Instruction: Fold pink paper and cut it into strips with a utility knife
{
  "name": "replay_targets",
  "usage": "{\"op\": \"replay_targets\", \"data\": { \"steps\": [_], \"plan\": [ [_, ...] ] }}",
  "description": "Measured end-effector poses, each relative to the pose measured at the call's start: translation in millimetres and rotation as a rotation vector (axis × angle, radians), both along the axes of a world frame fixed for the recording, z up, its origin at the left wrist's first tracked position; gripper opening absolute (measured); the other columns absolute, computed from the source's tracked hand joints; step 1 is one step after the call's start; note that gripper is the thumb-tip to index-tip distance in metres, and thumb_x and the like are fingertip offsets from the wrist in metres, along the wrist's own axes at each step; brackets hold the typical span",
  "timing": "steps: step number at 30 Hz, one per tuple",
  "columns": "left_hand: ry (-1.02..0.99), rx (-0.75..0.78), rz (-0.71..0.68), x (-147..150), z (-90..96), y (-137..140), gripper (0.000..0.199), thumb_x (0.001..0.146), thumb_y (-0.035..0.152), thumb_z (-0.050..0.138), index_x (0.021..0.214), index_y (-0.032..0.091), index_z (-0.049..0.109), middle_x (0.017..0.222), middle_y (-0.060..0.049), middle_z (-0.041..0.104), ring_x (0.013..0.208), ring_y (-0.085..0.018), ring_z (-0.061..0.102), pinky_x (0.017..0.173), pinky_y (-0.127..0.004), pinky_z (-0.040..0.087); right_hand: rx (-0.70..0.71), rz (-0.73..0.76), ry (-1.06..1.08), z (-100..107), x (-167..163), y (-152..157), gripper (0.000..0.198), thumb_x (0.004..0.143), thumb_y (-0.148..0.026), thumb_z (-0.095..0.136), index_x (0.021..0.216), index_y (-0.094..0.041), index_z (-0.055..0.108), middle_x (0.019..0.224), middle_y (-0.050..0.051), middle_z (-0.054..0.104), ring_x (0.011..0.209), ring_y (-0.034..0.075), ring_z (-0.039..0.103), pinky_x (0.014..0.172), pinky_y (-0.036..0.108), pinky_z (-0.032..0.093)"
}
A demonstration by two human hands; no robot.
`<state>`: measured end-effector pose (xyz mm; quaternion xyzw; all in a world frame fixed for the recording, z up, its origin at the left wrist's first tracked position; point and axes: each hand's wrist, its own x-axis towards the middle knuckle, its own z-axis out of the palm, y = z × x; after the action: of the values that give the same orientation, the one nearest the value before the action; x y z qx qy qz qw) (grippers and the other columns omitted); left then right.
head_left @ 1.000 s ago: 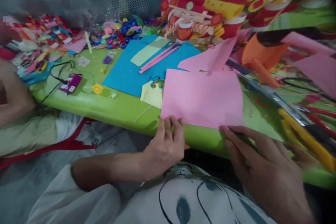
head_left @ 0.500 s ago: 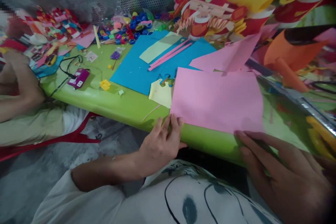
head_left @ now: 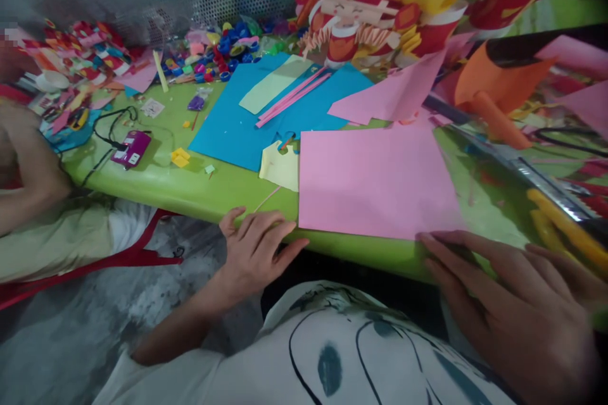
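A pink paper sheet (head_left: pixel 370 180) lies along the front edge of the green table. At its lower right corner, the fingertips of my right hand (head_left: pixel 508 304) are closed on the paper. My left hand (head_left: pixel 256 247) is off the sheet, to the left of its lower left corner. Its fingers are spread over the table edge, with nothing in them. A thin pink strip (head_left: pixel 267 199) lies just beyond the left fingers. Beside the pink sheet is a pale yellow paper piece (head_left: pixel 280 168) with a cut-out edge.
Blue sheets (head_left: pixel 223 130) bear a pale green strip (head_left: pixel 273 85) and pink strips (head_left: pixel 294 100). Folded pink paper (head_left: pixel 392 95) stands behind. Paper figures (head_left: pixel 342 31) line the back. A paper cutter (head_left: pixel 546 183) and yellow-handled tool (head_left: pixel 565 228) lie right. Another person's arm (head_left: pixel 33 158) is left.
My left hand has let go of the pink sheet's lower left corner, moved left and spread its fingers. My right hand stays at the lower right corner. The view has shifted slightly.
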<state>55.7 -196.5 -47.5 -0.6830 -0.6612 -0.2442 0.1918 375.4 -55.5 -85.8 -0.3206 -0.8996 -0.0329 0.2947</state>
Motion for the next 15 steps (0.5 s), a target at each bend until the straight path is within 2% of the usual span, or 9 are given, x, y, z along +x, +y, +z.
{"op": "replay_targets", "data": {
  "steps": [4,7,11,15],
  "plan": [
    [-0.126,-0.041,-0.025,-3.6,-11.7,5.0,0.017,0.101,0.036,0.080,0.117,0.030,0.076,0.105,0.002,0.083,0.094,-0.017,0.077,0.112,-0.042,0.038,0.010,0.009,-0.002,-4.3,5.9,2.0,0.053,0.095,-0.030,0.079,0.146,-0.040,0.068,0.120,0.003,0.081,0.094,0.022,0.073,0.099,0.045,0.050],
    [-0.203,-0.069,-0.046,-5.5,-14.8,11.1,0.008,0.104,0.028,0.075,0.108,0.032,0.079,0.103,0.004,0.084,0.094,-0.015,0.076,0.112,-0.042,0.037,0.041,0.044,-0.001,-1.6,5.9,6.4,0.048,0.095,-0.028,0.080,0.141,-0.038,0.070,0.115,0.002,0.082,0.092,0.021,0.075,0.099,0.044,0.049],
    [-0.210,-0.052,-0.106,-9.3,-13.1,14.8,0.013,0.104,0.024,0.075,0.101,0.034,0.082,0.099,0.006,0.083,0.087,-0.013,0.072,0.116,-0.044,0.034,0.055,0.066,0.012,4.1,4.5,13.1,0.039,0.094,-0.028,0.081,0.131,-0.039,0.075,0.109,-0.001,0.083,0.087,0.018,0.075,0.097,0.042,0.048],
    [-0.209,-0.112,-0.083,-11.8,-12.7,14.8,0.016,0.105,0.027,0.074,0.097,0.037,0.084,0.101,0.005,0.083,0.088,-0.013,0.071,0.117,-0.044,0.032,-0.006,0.044,0.017,4.8,5.1,17.3,0.028,0.097,-0.033,0.078,0.124,-0.038,0.077,0.108,0.000,0.082,0.095,0.021,0.073,0.095,0.043,0.047]
  ]
}}
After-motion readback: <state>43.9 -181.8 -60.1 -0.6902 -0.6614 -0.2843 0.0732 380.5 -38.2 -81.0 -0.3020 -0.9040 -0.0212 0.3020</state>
